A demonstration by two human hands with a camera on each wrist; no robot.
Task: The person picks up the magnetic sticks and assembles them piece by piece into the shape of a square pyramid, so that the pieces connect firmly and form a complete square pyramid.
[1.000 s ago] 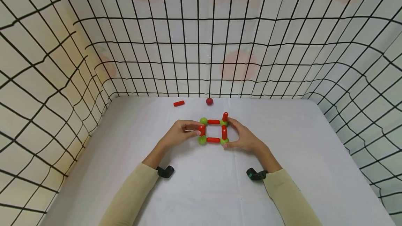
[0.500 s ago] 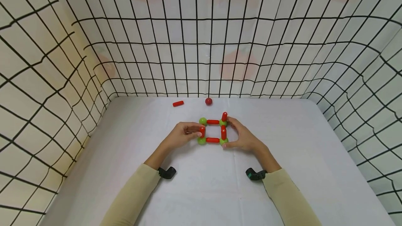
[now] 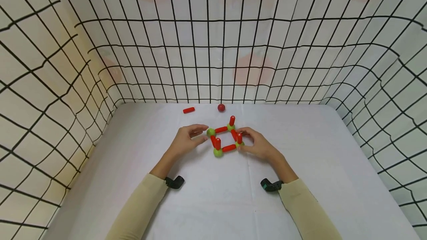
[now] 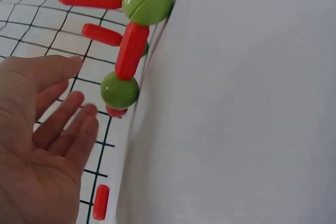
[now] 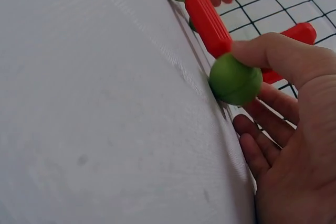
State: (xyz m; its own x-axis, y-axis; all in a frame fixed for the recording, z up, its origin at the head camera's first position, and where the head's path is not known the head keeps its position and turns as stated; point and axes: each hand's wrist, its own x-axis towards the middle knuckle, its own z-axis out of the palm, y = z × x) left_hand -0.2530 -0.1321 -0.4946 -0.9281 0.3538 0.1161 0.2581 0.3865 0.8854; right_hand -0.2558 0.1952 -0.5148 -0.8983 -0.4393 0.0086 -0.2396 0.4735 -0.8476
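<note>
A square frame of red sticks and green balls lies on the white table; one of its sticks (image 3: 221,129) forms the far side. Upright red sticks rise from the far right ball (image 3: 231,126), the near right ball (image 5: 236,78) and the near left ball (image 3: 218,152). The far left ball (image 3: 211,132) carries no upright stick. My left hand (image 3: 188,140) is beside that ball, fingers loosely extended and holding nothing; the left wrist view shows a gap. My right hand (image 3: 261,144) holds the near right corner, thumb against the ball, other fingers behind.
Farther back on the table (image 3: 213,203) lie a loose red stick (image 3: 188,110) and a red ball (image 3: 221,107). White walls with a black grid (image 3: 213,45) enclose the back and both sides.
My left hand has let go of the left upright stick and drawn off to the left. The frame has turned, its right side moving away and its near left corner nearer me.
</note>
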